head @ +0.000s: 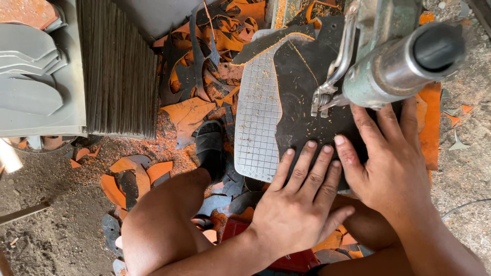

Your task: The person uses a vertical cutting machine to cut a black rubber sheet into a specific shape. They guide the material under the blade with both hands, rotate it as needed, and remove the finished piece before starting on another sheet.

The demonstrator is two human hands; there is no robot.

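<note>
A black rubber sheet (302, 87) with a curved yellow line drawn on it lies on a grey gridded work plate (258, 112). My left hand (299, 204) presses flat on the sheet's near edge, fingers spread. My right hand (388, 158) also lies flat on the sheet, just to the right, under a green and silver machine arm (394, 66). A thin metal blade and guide (322, 99) hang from the machine onto the sheet, just beyond my right fingertips.
Orange and black rubber offcuts (204, 56) litter the ground around the plate. Grey sole-shaped pieces (30, 66) and a stack of dark sheets (120, 71) stand at the left. My bare knee (163, 220) and a black sandal (209, 145) are below the plate.
</note>
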